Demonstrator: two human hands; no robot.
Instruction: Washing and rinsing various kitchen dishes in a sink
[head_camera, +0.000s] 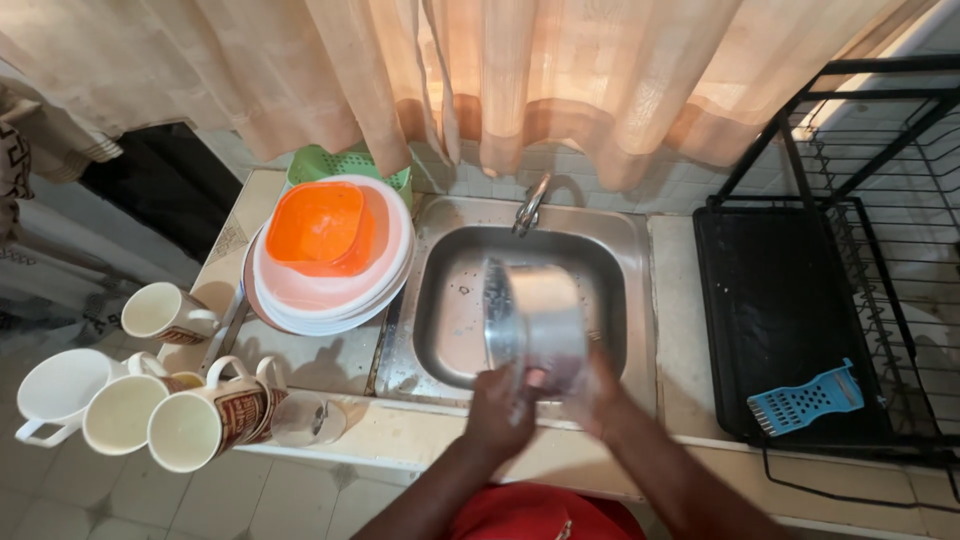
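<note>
Holding a small metal pot (535, 320) over the sink (440, 330), I am keeping it tilted on its side, with the open mouth turned to the left. My left hand (497, 410) is closing around the lower rim, and my right hand (592, 395) is gripping the pot from the right, near the bottom; the picture is blurred there, so I cannot tell exactly how the fingers lie. I am judging the pot to be light, stiff and thin, and it looks wet, so it is probably slippery. The rim and the base edge seem the safest places to take hold. Cups (190, 425) are lying on the counter at the left, beside stacked plates with an orange bowl (320, 230).
</note>
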